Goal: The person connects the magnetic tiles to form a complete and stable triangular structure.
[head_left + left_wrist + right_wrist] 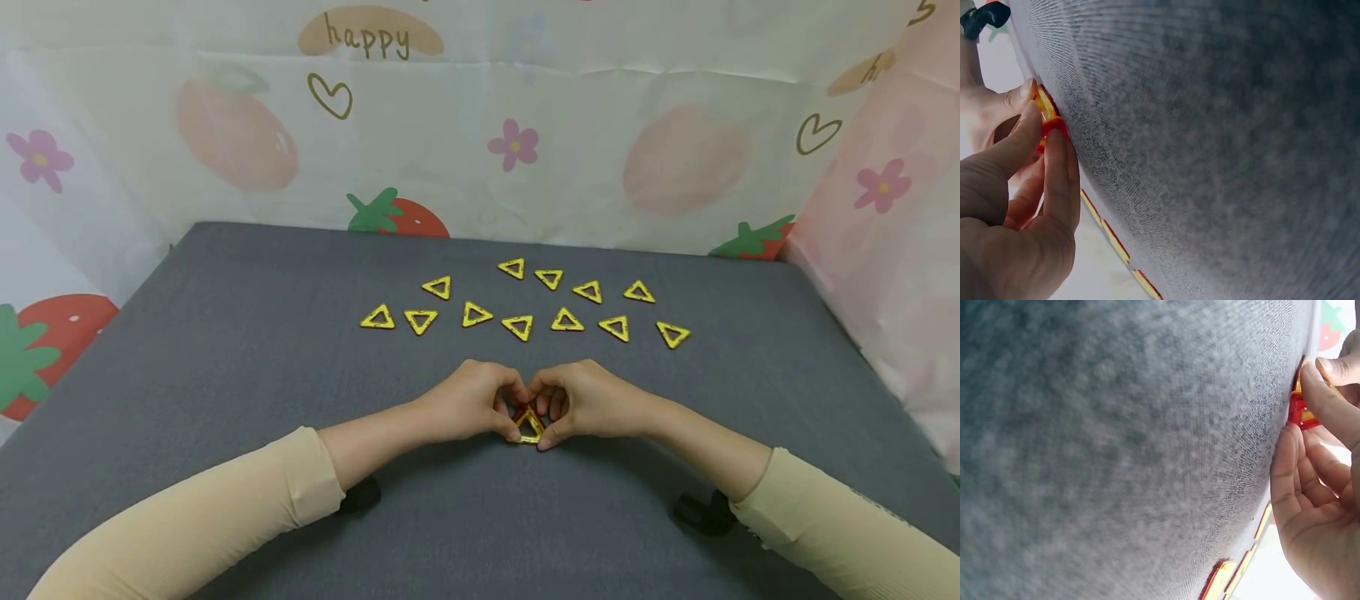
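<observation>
Near the front middle of the grey table, both hands meet around a small group of yellow and red triangle pieces (529, 439). The left hand (471, 402) pinches it from the left with thumb and fingers; the right hand (592, 400) pinches it from the right. One triangle faces the head camera, with red edges behind it. In the left wrist view the red and yellow pieces (1055, 125) show between the fingertips of the left hand (1022, 206). The right wrist view shows the red part (1298, 411) beside the right hand (1322, 481). Fingers hide how the pieces join.
Several flat yellow triangles lie in two loose rows beyond the hands, among them one at the left (378, 317) and one at the right (672, 334). A patterned cloth (465, 108) hangs behind the grey table (225, 350). Dark wrist-worn devices sit under both forearms.
</observation>
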Tool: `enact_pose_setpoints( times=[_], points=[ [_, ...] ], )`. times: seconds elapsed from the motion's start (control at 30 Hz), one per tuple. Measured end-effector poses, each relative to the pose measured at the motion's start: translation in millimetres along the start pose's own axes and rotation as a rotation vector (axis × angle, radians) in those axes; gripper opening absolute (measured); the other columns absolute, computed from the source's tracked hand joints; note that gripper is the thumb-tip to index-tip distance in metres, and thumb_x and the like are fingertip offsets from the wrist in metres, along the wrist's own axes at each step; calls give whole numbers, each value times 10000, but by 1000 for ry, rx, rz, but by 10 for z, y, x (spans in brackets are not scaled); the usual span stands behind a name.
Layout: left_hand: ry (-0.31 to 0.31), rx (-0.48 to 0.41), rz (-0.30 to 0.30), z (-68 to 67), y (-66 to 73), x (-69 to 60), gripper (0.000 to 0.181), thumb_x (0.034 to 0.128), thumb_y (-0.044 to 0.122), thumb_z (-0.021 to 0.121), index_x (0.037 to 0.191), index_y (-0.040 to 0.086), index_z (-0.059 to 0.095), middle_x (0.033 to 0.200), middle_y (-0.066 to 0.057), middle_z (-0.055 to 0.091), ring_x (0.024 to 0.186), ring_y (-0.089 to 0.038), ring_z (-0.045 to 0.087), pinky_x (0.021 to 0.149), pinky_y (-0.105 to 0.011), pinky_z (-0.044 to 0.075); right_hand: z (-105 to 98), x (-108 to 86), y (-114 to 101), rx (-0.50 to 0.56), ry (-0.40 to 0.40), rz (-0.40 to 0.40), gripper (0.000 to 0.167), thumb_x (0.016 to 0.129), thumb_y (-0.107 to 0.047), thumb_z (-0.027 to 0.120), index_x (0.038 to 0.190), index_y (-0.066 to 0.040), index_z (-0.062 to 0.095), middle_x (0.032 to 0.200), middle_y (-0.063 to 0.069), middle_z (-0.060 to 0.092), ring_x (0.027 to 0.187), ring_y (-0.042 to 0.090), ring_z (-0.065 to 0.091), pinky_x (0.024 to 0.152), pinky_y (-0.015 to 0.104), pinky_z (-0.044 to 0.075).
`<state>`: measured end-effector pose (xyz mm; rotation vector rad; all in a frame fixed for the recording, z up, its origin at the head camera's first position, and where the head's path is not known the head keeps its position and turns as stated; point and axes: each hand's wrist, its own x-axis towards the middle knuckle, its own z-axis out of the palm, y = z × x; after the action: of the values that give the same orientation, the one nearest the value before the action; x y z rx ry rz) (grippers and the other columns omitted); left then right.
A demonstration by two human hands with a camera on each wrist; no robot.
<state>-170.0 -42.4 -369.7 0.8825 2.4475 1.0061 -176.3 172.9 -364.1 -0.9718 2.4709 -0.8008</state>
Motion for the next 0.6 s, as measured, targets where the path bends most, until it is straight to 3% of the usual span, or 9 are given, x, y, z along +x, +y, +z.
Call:
enact_pose_setpoints(
  times=[0.6],
  points=[
    [7,1,13,-31,2,-21,394,718,73,871,1062,69,680,1042,-81,706,764,-55,650,665,-154,526,-19,-3,21,19,-27,-19,476,704,-274,897,1101,-163,659,891,-39,664,770,55,612,702,218,545]
  ],
)
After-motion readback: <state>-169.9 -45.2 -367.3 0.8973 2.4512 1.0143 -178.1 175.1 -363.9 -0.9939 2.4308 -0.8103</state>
